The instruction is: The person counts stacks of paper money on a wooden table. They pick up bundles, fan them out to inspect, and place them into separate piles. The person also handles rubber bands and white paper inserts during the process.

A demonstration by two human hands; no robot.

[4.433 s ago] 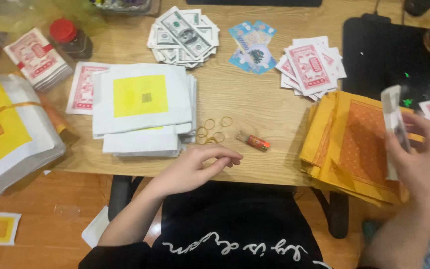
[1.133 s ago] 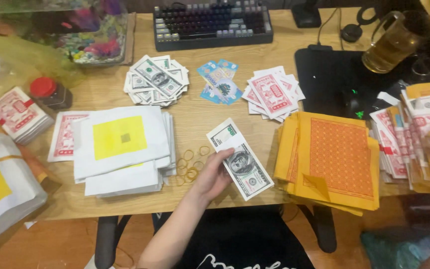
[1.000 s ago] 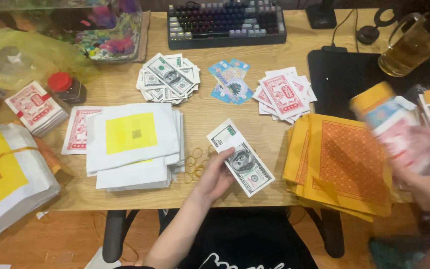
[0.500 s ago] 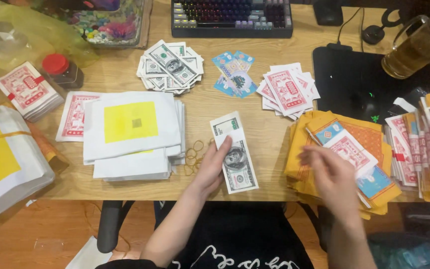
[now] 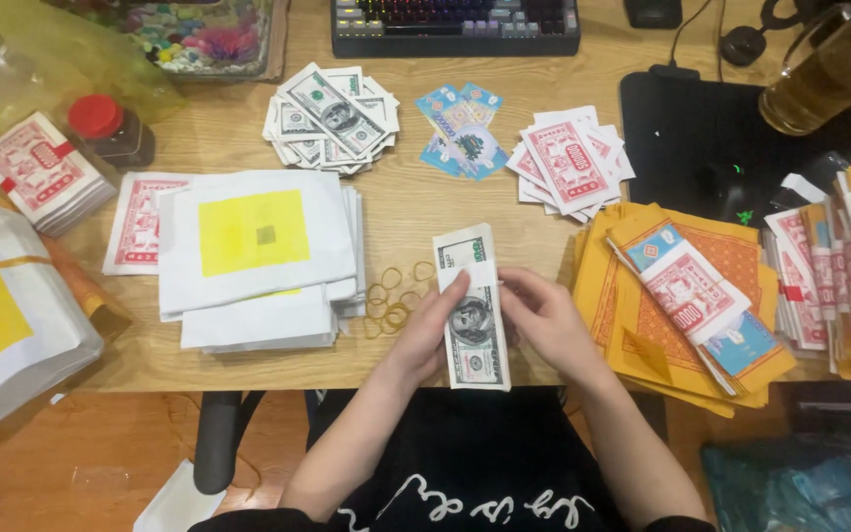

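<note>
Far left of the grip, white sheets with yellow squares (image 5: 253, 246) lie stacked on the bench (image 5: 406, 202), and loose rubber bands (image 5: 394, 296) sit just beside it, likely kept within reach. The left hand (image 5: 435, 330) and right hand (image 5: 544, 320) both clasp the green banknote bundle (image 5: 475, 315) from either side, apparently squaring it at the bench's near edge. Right of the grip, orange paper sheets (image 5: 682, 296) carry another banded bundle.
</note>
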